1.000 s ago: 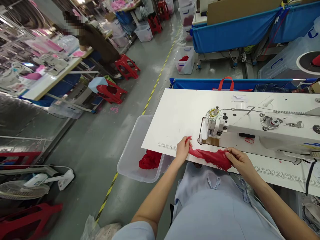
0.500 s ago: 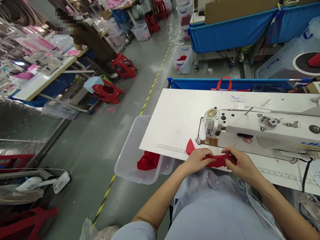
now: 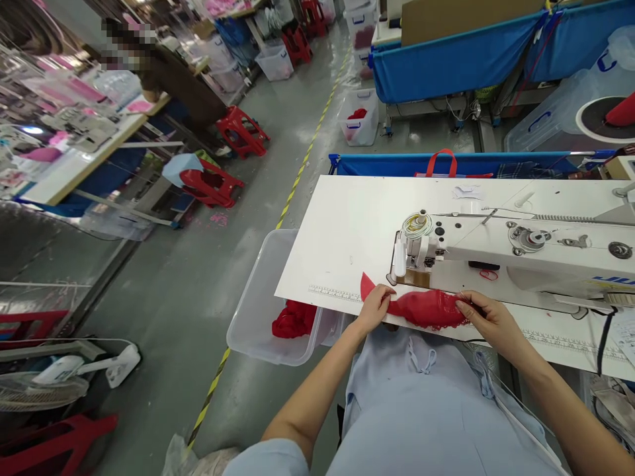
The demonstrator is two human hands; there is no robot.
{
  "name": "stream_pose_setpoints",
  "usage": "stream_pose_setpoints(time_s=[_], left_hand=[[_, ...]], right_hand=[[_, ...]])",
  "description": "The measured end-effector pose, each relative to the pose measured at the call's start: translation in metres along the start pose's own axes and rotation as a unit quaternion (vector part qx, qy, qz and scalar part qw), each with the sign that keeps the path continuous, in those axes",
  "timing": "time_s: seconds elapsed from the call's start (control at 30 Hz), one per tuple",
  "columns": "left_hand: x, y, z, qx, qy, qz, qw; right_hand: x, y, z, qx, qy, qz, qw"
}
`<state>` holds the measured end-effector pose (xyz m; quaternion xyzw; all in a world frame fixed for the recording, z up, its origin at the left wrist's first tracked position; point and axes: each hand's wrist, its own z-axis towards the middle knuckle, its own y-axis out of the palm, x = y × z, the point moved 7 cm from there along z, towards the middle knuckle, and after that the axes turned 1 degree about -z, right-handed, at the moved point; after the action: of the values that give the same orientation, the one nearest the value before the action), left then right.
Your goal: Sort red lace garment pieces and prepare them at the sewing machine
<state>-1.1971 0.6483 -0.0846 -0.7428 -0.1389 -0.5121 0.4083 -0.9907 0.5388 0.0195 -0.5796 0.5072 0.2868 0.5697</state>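
Observation:
A piece of red lace-edged fabric (image 3: pixel 429 309) stretches between my hands along the front edge of the white sewing table (image 3: pixel 337 231). My left hand (image 3: pixel 376 308) is closed on its narrow left part, and a pointed red tip sticks out beyond the fingers. At the right end, my right hand (image 3: pixel 480 312) pinches the fabric between thumb and fingers. Just behind the cloth stands the white sewing machine (image 3: pixel 476 241), its needle area (image 3: pixel 419 264) close to the fabric but apart from it.
Below the table's left edge, a clear plastic bin (image 3: pixel 258 311) holds red fabric (image 3: pixel 294 320). A blue cloth trough (image 3: pixel 387 163) runs behind the table. Across the aisle, a person (image 3: pixel 183 86) is near red stools (image 3: pixel 243 132). A fan (image 3: pixel 44 383) stands at the lower left.
My hands came together on the red fabric, bunching it, then moved apart again. Now the piece lies spread out wider between them, its lace edge showing toward me.

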Motion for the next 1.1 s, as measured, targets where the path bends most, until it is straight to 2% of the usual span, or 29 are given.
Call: stream_pose_setpoints(time_s=[0.07, 0.17, 0.23, 0.3, 0.4, 0.53, 0.63, 0.7, 0.8, 0.9, 0.97, 1.03, 1.1], left_hand=[[0.015, 0.000, -0.001, -0.004, 0.027, 0.032, 0.999], [0.045, 0.008, -0.004, -0.026, 0.112, 0.106, 0.988], [0.052, 0.017, -0.006, -0.056, 0.151, 0.153, 0.975], [0.042, 0.025, -0.008, -0.094, 0.152, 0.202, 0.963], [0.010, 0.033, -0.012, -0.128, 0.150, 0.311, 0.930], [-0.019, 0.032, -0.020, -0.105, 0.126, 0.419, 0.893], [-0.021, 0.029, -0.024, -0.092, 0.086, 0.440, 0.889], [-0.013, 0.027, -0.024, -0.090, 0.061, 0.428, 0.897], [0.010, 0.028, -0.021, -0.080, 0.037, 0.366, 0.927], [0.050, 0.044, -0.013, -0.116, 0.079, 0.222, 0.965], [0.076, 0.058, -0.007, -0.137, 0.103, 0.103, 0.980], [0.093, 0.066, 0.000, -0.135, 0.085, 0.005, 0.987], [0.096, 0.071, 0.002, -0.139, 0.030, -0.077, 0.987]], right_hand=[[-0.013, -0.001, -0.003, -0.019, -0.014, -0.005, 1.000], [-0.035, -0.003, -0.007, -0.042, -0.045, -0.018, 0.998], [-0.045, -0.007, -0.009, -0.046, -0.056, -0.017, 0.997], [-0.050, -0.018, -0.012, -0.027, -0.053, -0.012, 0.998], [-0.054, -0.044, -0.020, 0.056, -0.042, -0.002, 0.998], [-0.056, -0.077, -0.035, 0.185, -0.002, 0.076, 0.980], [-0.054, -0.086, -0.042, 0.249, 0.027, 0.178, 0.951], [-0.051, -0.084, -0.043, 0.264, 0.035, 0.225, 0.937], [-0.049, -0.069, -0.037, 0.245, 0.037, 0.264, 0.932], [-0.053, -0.051, -0.030, 0.219, 0.037, 0.298, 0.928], [-0.060, -0.043, -0.027, 0.213, 0.037, 0.312, 0.925], [-0.067, -0.043, -0.027, 0.219, 0.031, 0.317, 0.922], [-0.071, -0.050, -0.030, 0.241, 0.022, 0.313, 0.918]])
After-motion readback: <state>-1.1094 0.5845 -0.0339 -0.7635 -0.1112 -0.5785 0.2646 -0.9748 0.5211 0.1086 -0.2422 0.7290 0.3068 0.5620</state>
